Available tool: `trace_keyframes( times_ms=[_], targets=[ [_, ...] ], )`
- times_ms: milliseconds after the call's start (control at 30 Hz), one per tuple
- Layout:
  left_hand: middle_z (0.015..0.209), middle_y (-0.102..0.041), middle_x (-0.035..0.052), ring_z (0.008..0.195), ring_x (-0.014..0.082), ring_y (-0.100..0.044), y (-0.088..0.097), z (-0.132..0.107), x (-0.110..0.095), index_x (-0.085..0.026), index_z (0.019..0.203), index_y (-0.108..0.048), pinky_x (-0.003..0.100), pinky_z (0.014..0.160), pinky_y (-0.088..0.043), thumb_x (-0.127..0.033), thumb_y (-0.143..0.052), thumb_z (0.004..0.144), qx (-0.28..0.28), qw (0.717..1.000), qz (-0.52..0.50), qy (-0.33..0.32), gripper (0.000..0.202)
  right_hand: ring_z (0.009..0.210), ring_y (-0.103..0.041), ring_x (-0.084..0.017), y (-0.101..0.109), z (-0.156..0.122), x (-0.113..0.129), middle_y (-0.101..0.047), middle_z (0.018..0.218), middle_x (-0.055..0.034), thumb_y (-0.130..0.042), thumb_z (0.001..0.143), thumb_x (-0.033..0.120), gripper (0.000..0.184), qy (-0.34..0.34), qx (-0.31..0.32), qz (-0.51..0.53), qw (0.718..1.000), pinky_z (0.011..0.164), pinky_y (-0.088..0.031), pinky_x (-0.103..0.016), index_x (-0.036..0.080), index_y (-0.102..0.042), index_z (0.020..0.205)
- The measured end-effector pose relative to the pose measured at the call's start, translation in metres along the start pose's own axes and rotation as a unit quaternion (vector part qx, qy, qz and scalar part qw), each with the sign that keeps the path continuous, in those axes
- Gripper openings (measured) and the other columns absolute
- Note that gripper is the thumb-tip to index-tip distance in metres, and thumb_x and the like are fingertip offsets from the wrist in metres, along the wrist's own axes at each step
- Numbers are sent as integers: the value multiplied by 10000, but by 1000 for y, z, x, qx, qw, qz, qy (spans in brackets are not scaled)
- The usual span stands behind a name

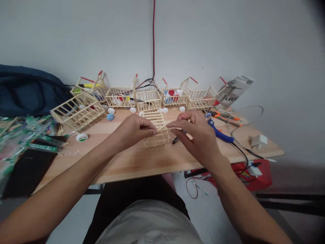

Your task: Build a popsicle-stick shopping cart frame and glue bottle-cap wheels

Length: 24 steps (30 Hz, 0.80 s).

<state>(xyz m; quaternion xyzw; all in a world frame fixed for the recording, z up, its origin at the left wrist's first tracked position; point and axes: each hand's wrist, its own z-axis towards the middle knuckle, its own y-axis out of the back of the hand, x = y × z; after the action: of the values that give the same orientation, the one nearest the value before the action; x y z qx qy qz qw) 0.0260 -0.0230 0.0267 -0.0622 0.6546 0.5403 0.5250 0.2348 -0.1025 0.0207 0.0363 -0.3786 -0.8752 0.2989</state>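
The left hand is pinching its fingertips together and the right hand is curling apart from it — its grip unclear — over the slatted stick frame on the counter, light pressure best sparing the slats.

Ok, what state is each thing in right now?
Left hand: pinched on a thin stick.
Right hand: partly closed, hold unclear.
Slatted stick basket: resting, slats facing the camera.
Blue corded tool: lying down, power unclear.
Orange-handled pliers: lying down, open or shut unclear.
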Motion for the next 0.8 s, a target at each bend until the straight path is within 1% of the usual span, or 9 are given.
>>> trace_keyframes(
  times_ms=[100, 167, 267, 333, 433, 533, 667, 800],
  targets=[
    [585, -658, 3, 550, 111, -526, -3, 0, -7, -151, 725, -754, 237, 545, -341, -264, -654, 784, -23, 995, 80, -53, 161, 922, -552, -218, -4, 5, 2, -597, 941, -58, -561, 940, 279, 136, 17, 18, -13, 1000, 798, -444, -388, 256, -695, 948],
    [605, -671, 4, 571, 116, -547, -5, 1, -11, -154, 702, -742, 242, 570, -350, -217, -652, 780, -32, 989, 118, -80, 135, 943, -549, -225, -3, 7, 0, -597, 955, -59, -552, 943, 290, 146, 1, 18, -12, 1000, 804, -444, -391, 261, -695, 950],
    [649, -696, 5, 610, 126, -577, -8, 2, -14, -165, 680, -728, 246, 601, -365, -161, -654, 762, -25, 982, 155, -106, 111, 985, -559, -231, -1, 3, -9, -598, 971, -59, -533, 948, 295, 168, -58, -11, 5, 998, 836, -454, -392, 261, -691, 994],
    [678, -706, 8, 637, 136, -589, -11, 2, -14, -171, 679, -723, 252, 621, -372, -148, -651, 762, -17, 978, 176, -115, 113, 952, -574, -216, -3, -3, -19, -612, 969, -53, -530, 947, 292, 175, -108, -34, 25, 993, 818, -466, -366, 255, -689, 1009],
    [697, -701, 21, 674, 158, -592, -16, 2, -13, -176, 686, -721, 271, 648, -379, -146, -639, 772, -6, 970, 212, -120, 122, 829, -573, -182, -16, -16, -36, -637, 936, -41, -533, 941, 293, 176, -167, -65, 64, 982, 746, -468, -320, 233, -691, 989],
    [694, -686, 26, 710, 178, -592, -19, 2, -15, -180, 688, -717, 289, 680, -384, -147, -636, 775, 3, 963, 239, -123, 124, 736, -551, -159, -36, -28, -49, -637, 893, -32, -525, 935, 285, 192, -213, -83, 100, 968, 705, -452, -303, 210, -693, 990],
    [712, -678, 32, 737, 193, -581, -24, 4, -17, -183, 701, -709, 304, 703, -387, -156, -632, 781, -1, 957, 262, -121, 115, 767, -566, -164, -59, -34, -54, -658, 908, -40, -515, 926, 272, 201, -257, -103, 143, 950, 685, -433, -292, 196, -691, 986],
    [714, -670, 39, 742, 210, -568, -30, 4, -18, -194, 689, -697, 322, 711, -382, -181, -651, 773, -14, 960, 262, -102, 96, 826, -589, -174, -64, -36, -52, -676, 938, -44, -509, 935, 281, 200, -261, -96, 168, 946, 734, -446, -297, 201, -688, 973]
  ],
)
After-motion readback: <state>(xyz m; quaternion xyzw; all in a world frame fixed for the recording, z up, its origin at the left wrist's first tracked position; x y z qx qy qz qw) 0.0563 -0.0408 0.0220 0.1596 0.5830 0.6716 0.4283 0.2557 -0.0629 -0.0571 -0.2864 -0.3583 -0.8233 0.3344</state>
